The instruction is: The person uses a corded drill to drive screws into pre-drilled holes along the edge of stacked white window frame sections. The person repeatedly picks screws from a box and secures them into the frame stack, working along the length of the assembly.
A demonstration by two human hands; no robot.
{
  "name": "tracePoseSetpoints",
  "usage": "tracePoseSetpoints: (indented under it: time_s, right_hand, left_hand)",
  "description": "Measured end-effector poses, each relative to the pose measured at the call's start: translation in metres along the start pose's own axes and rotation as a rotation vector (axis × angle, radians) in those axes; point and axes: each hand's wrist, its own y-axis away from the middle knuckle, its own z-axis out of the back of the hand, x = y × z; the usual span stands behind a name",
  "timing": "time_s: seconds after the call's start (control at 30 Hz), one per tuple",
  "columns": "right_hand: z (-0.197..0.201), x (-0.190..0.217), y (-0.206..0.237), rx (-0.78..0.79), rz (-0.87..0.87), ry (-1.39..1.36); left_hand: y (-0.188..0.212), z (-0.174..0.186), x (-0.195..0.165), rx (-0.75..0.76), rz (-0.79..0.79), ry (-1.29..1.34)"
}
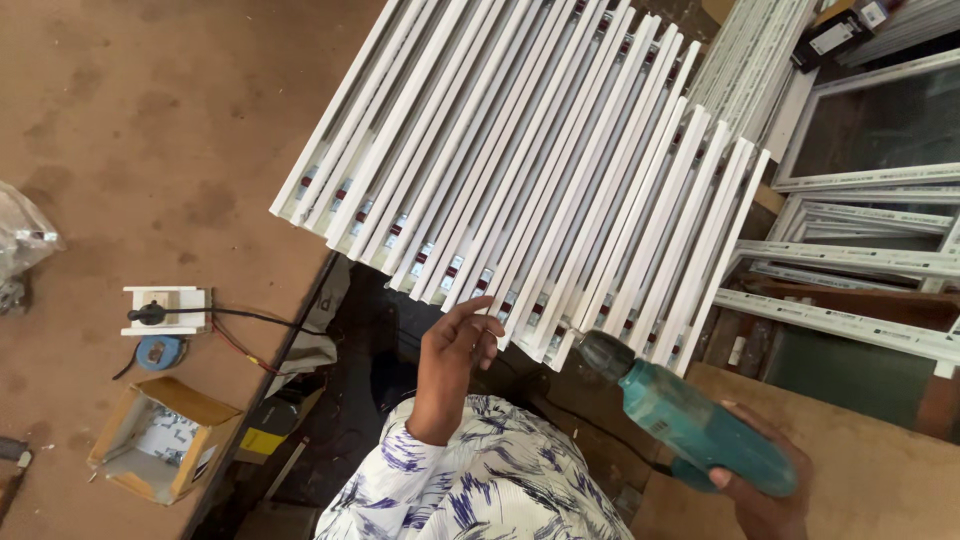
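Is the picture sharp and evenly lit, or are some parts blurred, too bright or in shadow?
In the head view, daylight falls evenly on the white frame bars, which look bright but keep their edges; the gap under the brown table is in dark shadow; the left hand and the teal drill in the right hand are slightly soft; straight bars fan out towards the corners.

Left hand (455, 355) raised with fingers loosely curled and spread, right hand (765, 495) clenched in a firm grip.

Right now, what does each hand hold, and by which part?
The right hand holds a teal power drill by its rear grip. The left hand holds nothing; its fingers touch the white frame profiles' ends.
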Motion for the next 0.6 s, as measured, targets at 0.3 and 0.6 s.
tracePoseSetpoints:
  time_s: [0.3, 0.6]
  right_hand:
    - [-0.042, 0.058, -0.012, -0.041, -0.105, 0.142]
    - [-0.09, 0.095, -0.046, 0.008, -0.194, 0.365]
  left_hand:
    - [-0.006, 0.003, 0.01, 0.082, 0.053, 0.069]
    - [-0.002, 0.022, 0.006, 0.12, -0.05, -0.089]
